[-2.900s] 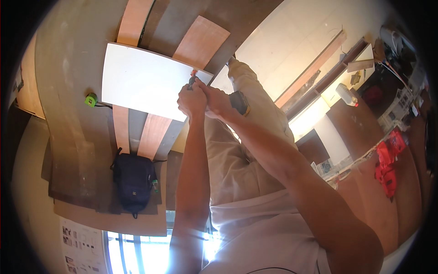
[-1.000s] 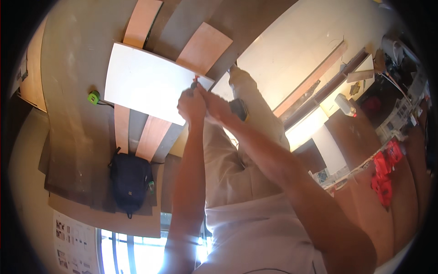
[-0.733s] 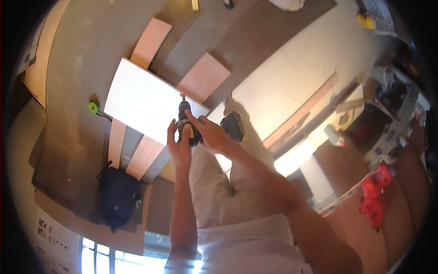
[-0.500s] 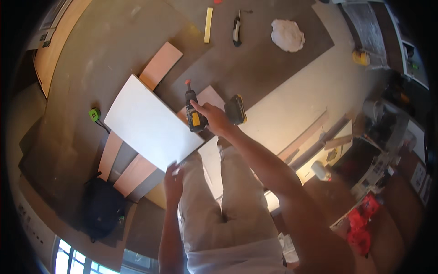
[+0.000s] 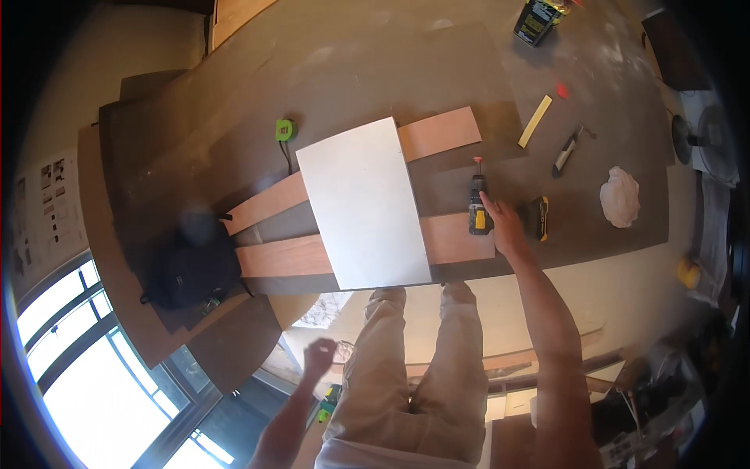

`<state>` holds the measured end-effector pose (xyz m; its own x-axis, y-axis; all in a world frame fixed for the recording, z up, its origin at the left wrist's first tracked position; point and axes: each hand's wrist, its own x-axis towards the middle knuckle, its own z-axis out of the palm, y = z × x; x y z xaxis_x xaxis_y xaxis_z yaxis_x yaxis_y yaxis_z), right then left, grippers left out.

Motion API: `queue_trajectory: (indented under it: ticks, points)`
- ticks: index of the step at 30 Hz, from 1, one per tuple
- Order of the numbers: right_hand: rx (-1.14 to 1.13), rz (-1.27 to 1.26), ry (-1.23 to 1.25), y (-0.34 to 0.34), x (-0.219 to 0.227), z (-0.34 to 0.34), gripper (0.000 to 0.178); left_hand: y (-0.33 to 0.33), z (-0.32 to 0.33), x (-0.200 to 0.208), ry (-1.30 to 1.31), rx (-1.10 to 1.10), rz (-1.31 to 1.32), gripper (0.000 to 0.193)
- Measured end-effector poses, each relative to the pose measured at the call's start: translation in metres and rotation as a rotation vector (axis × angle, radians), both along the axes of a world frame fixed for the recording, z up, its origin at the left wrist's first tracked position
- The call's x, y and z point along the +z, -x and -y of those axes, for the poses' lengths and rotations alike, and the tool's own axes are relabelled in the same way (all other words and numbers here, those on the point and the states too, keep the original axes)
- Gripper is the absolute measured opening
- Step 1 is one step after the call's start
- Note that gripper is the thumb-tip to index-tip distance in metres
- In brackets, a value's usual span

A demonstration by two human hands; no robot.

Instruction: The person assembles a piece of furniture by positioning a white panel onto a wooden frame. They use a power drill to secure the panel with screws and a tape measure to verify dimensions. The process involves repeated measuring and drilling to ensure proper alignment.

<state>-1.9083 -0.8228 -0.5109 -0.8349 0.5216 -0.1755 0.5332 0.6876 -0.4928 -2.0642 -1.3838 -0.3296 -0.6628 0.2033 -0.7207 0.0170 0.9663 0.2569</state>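
My right hand is wrapped round the handle of a black and yellow cordless drill, at the right of the white board. A red-tipped bit points to the table's far side, and the battery shows beyond my fingers. The white rectangular board lies across two reddish wooden strips, whose ends stick out on both sides. Off the table's near edge, beside my left thigh, my left hand has its fingers curled in; blur hides what they hold, if anything.
On the table are a green tape measure, a yellow strip, a utility knife, a crumpled white cloth, a red piece and a dark can. A black backpack sits at the left.
My left hand has come away from the board's near corner and moved down beside my thigh. The drill stays in my right hand. My view has turned, so the board appears more upright.
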Motion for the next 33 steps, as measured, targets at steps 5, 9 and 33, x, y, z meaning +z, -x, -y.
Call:
queue_trajectory:
  ticks: [5,9,33]
  points:
    - [-0.274,-0.133,-0.060,-0.009,0.043,0.051,0.069,0.243,0.014,-0.179,0.178,-1.092,-0.643,0.032]
    - [-0.460,0.054,0.289,-0.082,0.060,0.133,0.055,0.503,-0.160,-0.220,0.106,-0.548,-0.992,0.070]
    - [-0.582,-0.475,0.937,0.125,0.155,0.323,0.108,0.164,-0.174,-0.013,-0.591,0.038,0.789,0.077]
